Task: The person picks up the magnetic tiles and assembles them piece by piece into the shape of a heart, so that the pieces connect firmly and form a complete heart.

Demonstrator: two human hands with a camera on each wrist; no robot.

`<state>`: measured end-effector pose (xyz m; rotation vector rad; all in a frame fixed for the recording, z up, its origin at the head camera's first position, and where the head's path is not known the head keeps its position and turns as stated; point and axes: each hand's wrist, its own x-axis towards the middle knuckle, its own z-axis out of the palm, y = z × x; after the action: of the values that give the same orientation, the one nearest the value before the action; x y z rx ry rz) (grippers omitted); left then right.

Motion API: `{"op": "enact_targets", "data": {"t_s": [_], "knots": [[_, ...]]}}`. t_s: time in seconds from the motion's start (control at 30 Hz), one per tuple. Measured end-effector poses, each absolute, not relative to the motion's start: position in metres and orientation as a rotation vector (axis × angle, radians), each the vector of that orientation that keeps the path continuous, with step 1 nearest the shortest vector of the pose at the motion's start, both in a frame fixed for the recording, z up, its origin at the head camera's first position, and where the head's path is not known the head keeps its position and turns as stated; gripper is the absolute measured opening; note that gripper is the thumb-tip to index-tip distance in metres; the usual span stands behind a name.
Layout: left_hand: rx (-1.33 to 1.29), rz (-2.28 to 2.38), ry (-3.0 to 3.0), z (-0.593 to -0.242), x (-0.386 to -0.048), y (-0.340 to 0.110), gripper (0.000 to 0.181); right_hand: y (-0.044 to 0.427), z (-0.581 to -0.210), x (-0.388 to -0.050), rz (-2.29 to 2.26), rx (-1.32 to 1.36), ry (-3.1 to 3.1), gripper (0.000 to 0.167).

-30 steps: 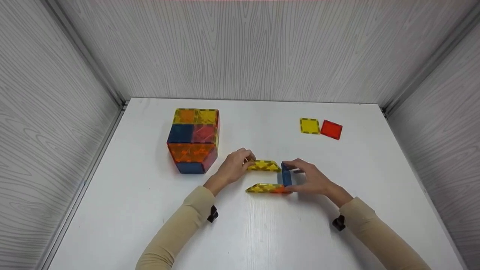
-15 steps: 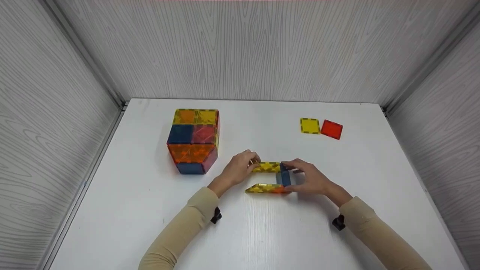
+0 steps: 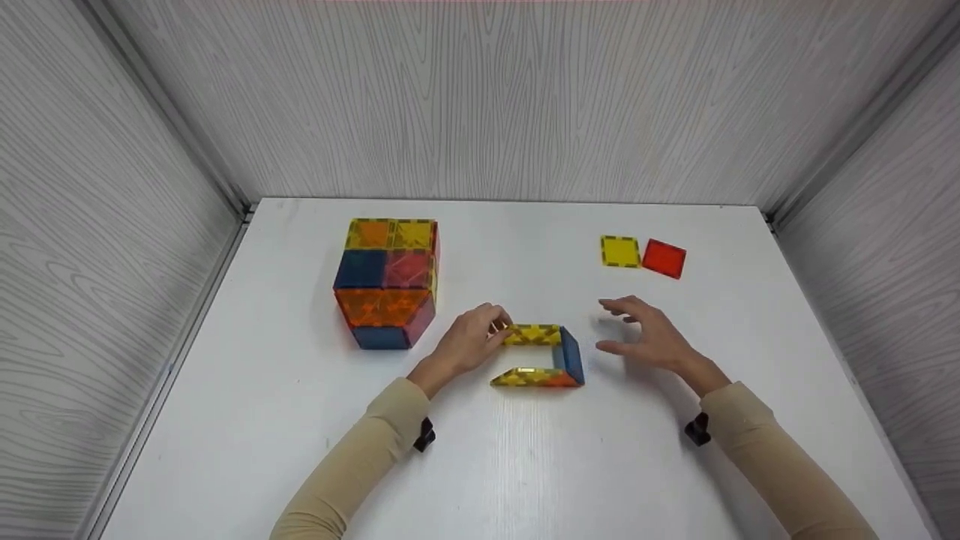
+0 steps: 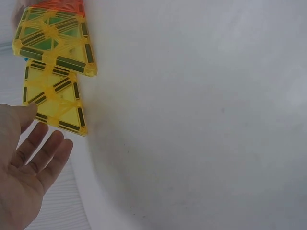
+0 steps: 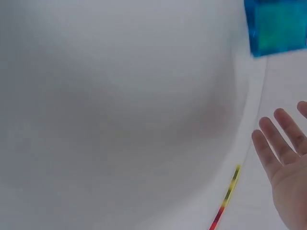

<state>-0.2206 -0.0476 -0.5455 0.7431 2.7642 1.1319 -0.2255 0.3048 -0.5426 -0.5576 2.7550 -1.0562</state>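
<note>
Three walls of magnetic tiles stand on the white table: a far yellow tile [image 3: 534, 335], a near yellow-and-orange wall [image 3: 529, 377] with a sloped left end, and a blue tile [image 3: 571, 356] joining them at the right. My left hand [image 3: 469, 337] pinches the left end of the far yellow tile; in the left wrist view its thumb lies on the tile's edge, and the index finger is hidden. To the right of the blue tile, my right hand [image 3: 649, 334] is apart from it, fingers spread and holding nothing. The right wrist view also shows this blue tile [image 5: 278, 28].
A closed block of coloured magnetic tiles [image 3: 386, 285] stands at the left. Farther back on the right, a yellow square tile [image 3: 620, 251] and a red square tile [image 3: 664, 259] lie flat. Panels wall in the table at the back and sides.
My left hand has slid the far yellow tile right, against the blue tile, then drawn slightly back left. My right hand has let go of the blue tile and moved right and away.
</note>
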Motion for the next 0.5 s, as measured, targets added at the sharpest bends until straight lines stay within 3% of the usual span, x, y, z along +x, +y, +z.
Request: {"op": "enact_targets", "data": {"t_s": [0.27,0.5], "knots": [[0.740,1.108,2.792,-0.547,-0.221,-0.046,0.017,0.354,-0.548,-0.265,-0.633,-0.345,2.981,0.076],[0.740,1.141,2.777,-0.547,-0.221,-0.047,0.017,0.368,-0.552,-0.291,-0.415,-0.248,3.005,0.075]]}}
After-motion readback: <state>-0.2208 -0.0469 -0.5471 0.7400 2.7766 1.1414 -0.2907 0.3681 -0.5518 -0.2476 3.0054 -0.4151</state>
